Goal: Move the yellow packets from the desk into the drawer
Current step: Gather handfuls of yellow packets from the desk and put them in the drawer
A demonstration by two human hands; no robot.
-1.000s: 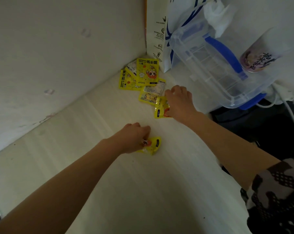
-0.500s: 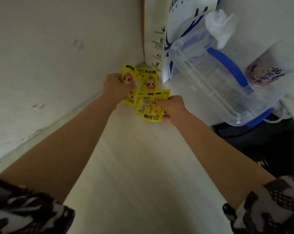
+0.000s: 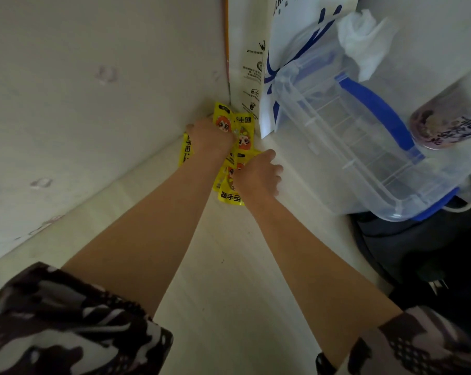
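Several yellow packets with cartoon faces lie bunched in the far corner of the pale desk, against the wall. My left hand grips a packet whose top stands up above the fingers, with another packet showing beside the wrist. My right hand holds a packet with large printed characters and reaches over the pile, fingers curled. No drawer is in view.
A white paper bag with blue print stands in the corner beside the packets. A clear plastic box with a blue handle sits to the right, a drink cup behind it. Dark items lie at the right edge.
Both hands have pushed further into the corner pile. My left hand, still holding its packet, sank lower among the packets; my right hand moved up over the pile with its packet.
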